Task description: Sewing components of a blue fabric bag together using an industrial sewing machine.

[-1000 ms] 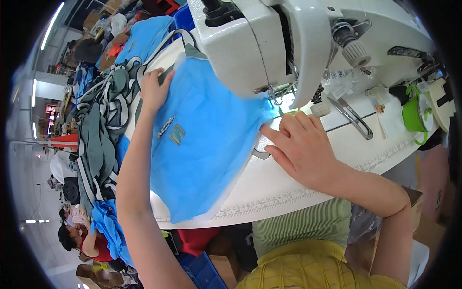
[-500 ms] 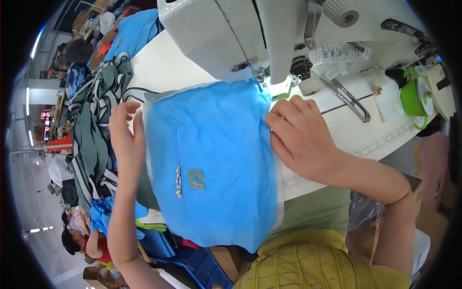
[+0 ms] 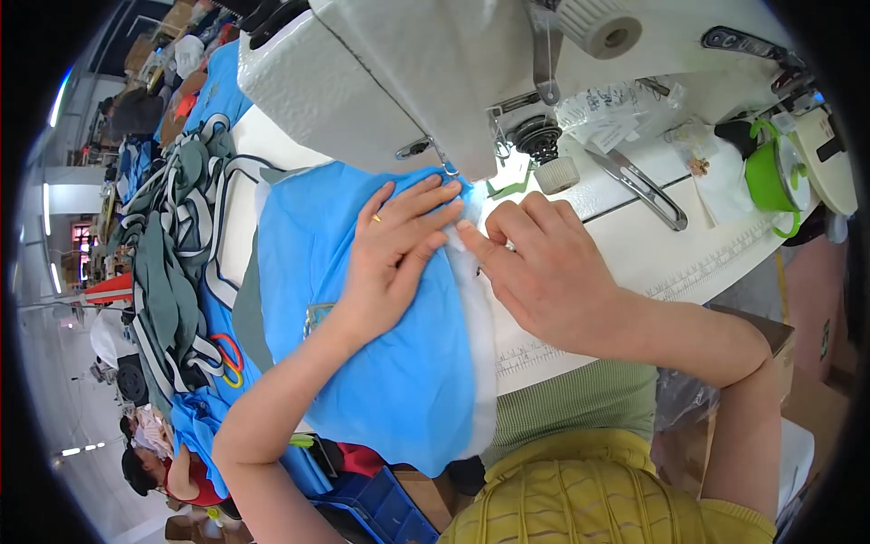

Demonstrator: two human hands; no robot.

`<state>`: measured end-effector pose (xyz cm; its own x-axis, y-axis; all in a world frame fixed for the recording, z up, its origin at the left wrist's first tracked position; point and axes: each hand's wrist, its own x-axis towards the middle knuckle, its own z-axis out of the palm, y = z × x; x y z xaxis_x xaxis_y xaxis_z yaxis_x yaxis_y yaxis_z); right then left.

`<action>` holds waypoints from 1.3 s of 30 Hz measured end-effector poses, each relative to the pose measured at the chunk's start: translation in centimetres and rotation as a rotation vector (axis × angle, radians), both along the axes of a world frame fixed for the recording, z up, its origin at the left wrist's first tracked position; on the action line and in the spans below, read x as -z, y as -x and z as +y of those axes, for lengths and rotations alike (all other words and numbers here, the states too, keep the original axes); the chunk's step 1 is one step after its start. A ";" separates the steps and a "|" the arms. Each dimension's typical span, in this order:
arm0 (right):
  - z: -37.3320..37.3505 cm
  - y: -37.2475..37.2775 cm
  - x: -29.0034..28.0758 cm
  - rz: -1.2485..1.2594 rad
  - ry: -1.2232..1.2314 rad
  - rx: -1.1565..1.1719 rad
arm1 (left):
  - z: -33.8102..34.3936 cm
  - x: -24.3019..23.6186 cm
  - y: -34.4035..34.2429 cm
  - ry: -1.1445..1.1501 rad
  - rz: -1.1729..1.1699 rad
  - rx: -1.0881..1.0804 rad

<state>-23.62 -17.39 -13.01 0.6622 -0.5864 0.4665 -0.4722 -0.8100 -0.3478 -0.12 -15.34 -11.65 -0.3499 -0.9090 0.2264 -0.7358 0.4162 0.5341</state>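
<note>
A blue fabric piece [image 3: 381, 390] with white backing and a patch lies under the head of a white sewing machine [image 3: 362, 91], a grey-green layer showing at its left. My left hand [image 3: 399, 254] rests on the blue fabric just below the presser foot [image 3: 450, 168], fingers stretched out, a gold ring on one. My right hand [image 3: 535, 267] is at the fabric's right edge beside the foot, fingers bent onto the white backing.
Grey-green striped pieces [image 3: 177, 245] and red-and-yellow-handled scissors [image 3: 231, 363] lie left. Metal snips [image 3: 643, 190] and a green mug [image 3: 770, 186] are right. A blue crate [image 3: 381, 508] sits below the table [image 3: 662, 272]. A co-worker [image 3: 181, 476] is at lower left.
The fabric turned upright, then shifted slightly left. My left hand moved from the fabric's left side onto its middle near the needle. My right hand moved slightly left and stays at the edge.
</note>
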 end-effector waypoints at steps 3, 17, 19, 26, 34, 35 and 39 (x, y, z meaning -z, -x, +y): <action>0.2 -0.5 0.3 -0.040 0.015 -0.002 | -0.9 -0.5 -1.1 -0.079 0.224 0.005; 0.1 -0.2 0.8 0.012 0.172 -0.061 | -1.2 -0.8 0.5 0.056 0.129 0.062; 0.2 -0.2 0.9 -0.003 0.165 -0.041 | -1.1 -0.9 0.4 0.046 0.104 0.059; 0.3 -0.2 0.7 0.007 0.138 -0.025 | -1.7 -0.3 -0.1 0.043 0.046 0.137; -0.6 0.1 0.1 0.003 0.151 0.060 | -1.0 -0.1 1.6 0.012 0.062 0.024; -0.7 0.1 0.0 0.003 0.151 0.060 | -0.6 -0.1 2.2 0.025 0.060 -0.023; -1.1 0.5 -0.1 -0.007 0.143 0.082 | -0.6 -0.1 2.7 0.030 0.095 -0.097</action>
